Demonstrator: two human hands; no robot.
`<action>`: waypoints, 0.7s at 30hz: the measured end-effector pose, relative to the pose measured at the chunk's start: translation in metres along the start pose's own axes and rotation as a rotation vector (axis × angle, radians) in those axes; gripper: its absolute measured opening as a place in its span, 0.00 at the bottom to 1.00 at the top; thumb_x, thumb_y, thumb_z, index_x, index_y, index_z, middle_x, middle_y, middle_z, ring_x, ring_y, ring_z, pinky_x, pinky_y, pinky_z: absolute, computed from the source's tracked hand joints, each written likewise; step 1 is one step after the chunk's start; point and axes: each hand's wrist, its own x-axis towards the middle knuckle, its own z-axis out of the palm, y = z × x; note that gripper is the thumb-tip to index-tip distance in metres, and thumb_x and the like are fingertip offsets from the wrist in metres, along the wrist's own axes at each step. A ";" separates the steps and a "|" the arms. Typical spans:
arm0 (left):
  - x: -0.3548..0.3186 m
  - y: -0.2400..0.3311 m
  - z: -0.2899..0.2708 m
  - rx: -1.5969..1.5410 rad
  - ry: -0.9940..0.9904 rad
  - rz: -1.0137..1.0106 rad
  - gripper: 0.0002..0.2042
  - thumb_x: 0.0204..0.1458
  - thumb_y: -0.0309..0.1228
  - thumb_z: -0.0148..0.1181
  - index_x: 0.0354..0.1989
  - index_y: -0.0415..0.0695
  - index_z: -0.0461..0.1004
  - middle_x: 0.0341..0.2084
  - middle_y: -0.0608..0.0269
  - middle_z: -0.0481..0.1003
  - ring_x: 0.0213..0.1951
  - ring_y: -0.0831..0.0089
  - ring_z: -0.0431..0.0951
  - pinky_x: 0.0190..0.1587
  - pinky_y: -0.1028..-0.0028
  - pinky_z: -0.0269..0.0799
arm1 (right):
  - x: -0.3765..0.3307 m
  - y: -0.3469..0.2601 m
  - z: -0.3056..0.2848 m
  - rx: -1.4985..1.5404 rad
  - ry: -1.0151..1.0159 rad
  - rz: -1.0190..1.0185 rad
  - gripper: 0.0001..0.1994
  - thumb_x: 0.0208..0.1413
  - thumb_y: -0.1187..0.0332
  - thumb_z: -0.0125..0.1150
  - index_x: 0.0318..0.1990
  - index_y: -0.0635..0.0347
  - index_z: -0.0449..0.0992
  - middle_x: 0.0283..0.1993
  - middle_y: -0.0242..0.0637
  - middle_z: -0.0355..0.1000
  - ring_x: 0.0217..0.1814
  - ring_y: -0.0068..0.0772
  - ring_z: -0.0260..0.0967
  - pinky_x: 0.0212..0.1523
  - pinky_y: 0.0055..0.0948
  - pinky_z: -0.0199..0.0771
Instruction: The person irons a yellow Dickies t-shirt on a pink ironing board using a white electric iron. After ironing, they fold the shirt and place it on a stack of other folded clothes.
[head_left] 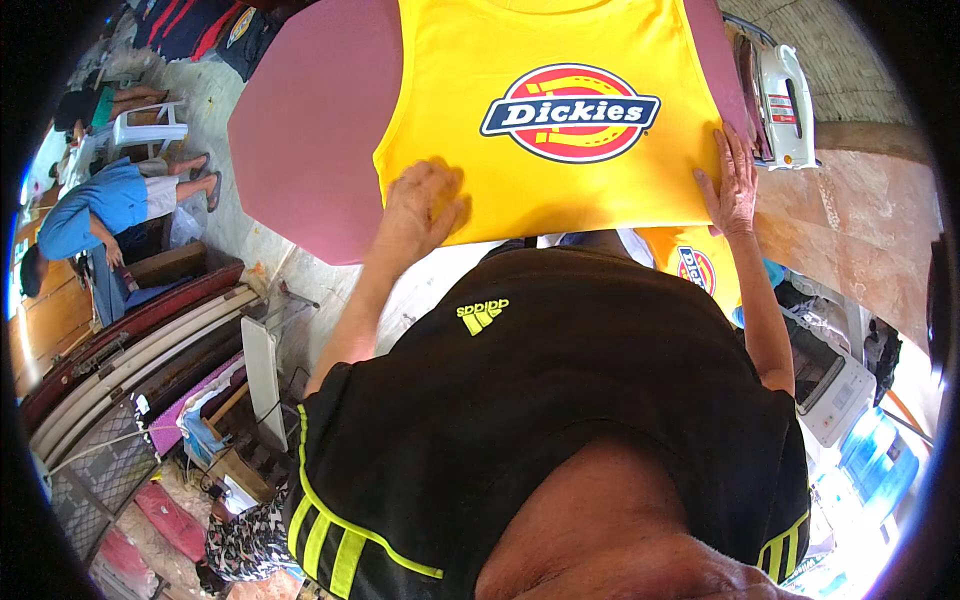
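A yellow sleeveless shirt [520, 195] with a red, blue and white printed emblem lies spread on a maroon padded board [305, 130]. My left hand [422, 205] is over the shirt's near left corner, its fingers curled and smeared by motion. Whether it pinches the cloth cannot be made out. Along the shirt's right edge rests my right hand [733, 182], fingers stretched out flat and thumb apart. Just beyond that hand, a white iron [790, 108] stands to the right of the board.
Another yellow printed garment [715, 262] shows below the board's near edge. A brown surface [850, 225] extends on the right, with a white appliance [840, 390] nearer me. At left, a person in a blue shirt [95, 205] bends over beside long rolls [150, 350].
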 end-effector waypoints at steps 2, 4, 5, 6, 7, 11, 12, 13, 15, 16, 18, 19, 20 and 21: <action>0.002 -0.004 0.040 0.384 0.357 -0.082 0.23 0.58 0.43 0.58 0.59 0.44 0.70 0.63 0.48 0.65 0.66 0.50 0.61 0.65 0.50 0.56 | 0.001 0.000 0.000 0.006 -0.037 0.018 0.35 0.59 0.52 0.59 0.72 0.52 0.58 0.78 0.38 0.50 0.80 0.48 0.43 0.76 0.50 0.45; 0.004 -0.015 0.055 0.437 0.296 -0.164 0.30 0.60 0.47 0.52 0.68 0.45 0.62 0.71 0.48 0.54 0.71 0.47 0.51 0.67 0.42 0.44 | 0.003 -0.006 -0.004 -0.037 -0.091 0.094 0.35 0.59 0.51 0.59 0.72 0.52 0.58 0.78 0.38 0.50 0.80 0.48 0.42 0.76 0.50 0.44; 0.008 -0.016 0.058 0.485 0.307 -0.176 0.30 0.60 0.48 0.52 0.68 0.45 0.62 0.71 0.49 0.54 0.70 0.48 0.52 0.66 0.43 0.45 | 0.003 -0.008 -0.006 -0.046 -0.097 0.106 0.36 0.59 0.51 0.60 0.72 0.52 0.58 0.78 0.38 0.50 0.80 0.48 0.42 0.76 0.51 0.44; 0.010 -0.014 0.060 0.535 0.320 -0.198 0.31 0.60 0.48 0.52 0.68 0.46 0.61 0.71 0.49 0.54 0.70 0.48 0.53 0.66 0.43 0.46 | 0.005 -0.007 -0.004 -0.049 -0.106 0.111 0.36 0.59 0.50 0.60 0.72 0.52 0.58 0.78 0.39 0.50 0.81 0.48 0.41 0.76 0.51 0.44; 0.014 -0.010 0.060 0.531 0.375 -0.179 0.29 0.59 0.49 0.53 0.65 0.46 0.65 0.70 0.49 0.57 0.69 0.48 0.54 0.64 0.44 0.47 | 0.004 0.000 0.000 -0.018 -0.056 0.061 0.36 0.59 0.50 0.60 0.71 0.52 0.59 0.77 0.40 0.50 0.80 0.49 0.42 0.76 0.51 0.44; 0.064 0.028 0.062 0.339 0.507 -0.051 0.22 0.57 0.44 0.58 0.56 0.45 0.73 0.64 0.48 0.63 0.67 0.48 0.59 0.62 0.47 0.52 | 0.005 0.002 -0.003 0.073 0.009 0.042 0.32 0.62 0.50 0.57 0.70 0.52 0.61 0.76 0.40 0.54 0.78 0.49 0.48 0.76 0.50 0.47; 0.089 0.035 0.070 0.153 0.497 0.181 0.20 0.54 0.40 0.62 0.54 0.44 0.75 0.62 0.48 0.65 0.63 0.48 0.63 0.59 0.48 0.56 | 0.006 0.007 -0.004 0.129 0.013 0.030 0.31 0.62 0.51 0.57 0.69 0.52 0.62 0.75 0.41 0.55 0.78 0.50 0.49 0.76 0.49 0.48; 0.114 0.062 0.080 0.107 0.421 0.230 0.19 0.52 0.38 0.64 0.51 0.43 0.76 0.61 0.49 0.66 0.61 0.49 0.66 0.57 0.48 0.59 | 0.005 0.016 -0.006 0.184 0.012 0.013 0.30 0.63 0.52 0.57 0.69 0.51 0.63 0.74 0.41 0.56 0.77 0.50 0.50 0.76 0.49 0.50; 0.154 0.108 0.105 -0.074 0.273 0.487 0.21 0.53 0.40 0.64 0.53 0.43 0.76 0.61 0.51 0.65 0.62 0.50 0.65 0.58 0.48 0.59 | 0.007 0.036 -0.017 0.314 0.063 0.147 0.26 0.64 0.55 0.56 0.67 0.51 0.66 0.72 0.43 0.59 0.74 0.51 0.56 0.73 0.47 0.56; 0.171 0.131 0.115 -0.038 0.219 0.607 0.23 0.53 0.41 0.64 0.56 0.44 0.74 0.63 0.52 0.64 0.64 0.50 0.63 0.59 0.48 0.58 | 0.011 0.046 -0.028 0.381 0.090 0.214 0.24 0.64 0.56 0.56 0.66 0.52 0.68 0.71 0.44 0.61 0.72 0.52 0.59 0.72 0.46 0.59; 0.195 0.170 0.144 0.040 0.130 0.757 0.26 0.55 0.43 0.62 0.61 0.46 0.70 0.66 0.54 0.61 0.67 0.51 0.59 0.62 0.47 0.55 | 0.026 0.070 -0.060 0.323 0.215 0.261 0.22 0.64 0.63 0.59 0.64 0.56 0.69 0.70 0.43 0.63 0.69 0.44 0.64 0.70 0.41 0.64; 0.204 0.184 0.161 0.083 0.091 0.792 0.28 0.56 0.44 0.60 0.63 0.47 0.67 0.68 0.55 0.59 0.69 0.52 0.57 0.64 0.47 0.53 | 0.032 0.084 -0.067 0.149 0.302 0.211 0.21 0.64 0.62 0.60 0.63 0.56 0.70 0.69 0.44 0.65 0.68 0.44 0.65 0.68 0.42 0.66; 0.209 0.193 0.174 0.126 0.047 0.834 0.29 0.57 0.45 0.58 0.66 0.47 0.65 0.70 0.57 0.58 0.71 0.54 0.55 0.66 0.47 0.51 | 0.036 0.096 -0.072 -0.026 0.388 0.167 0.21 0.63 0.62 0.60 0.61 0.56 0.71 0.67 0.46 0.66 0.66 0.44 0.67 0.66 0.44 0.68; 0.213 0.198 0.183 0.163 0.006 0.837 0.30 0.57 0.45 0.59 0.66 0.48 0.64 0.70 0.57 0.57 0.71 0.54 0.54 0.67 0.47 0.50 | 0.039 0.113 -0.069 -0.185 0.422 0.155 0.19 0.65 0.59 0.58 0.60 0.55 0.73 0.57 0.45 0.74 0.56 0.43 0.74 0.55 0.41 0.78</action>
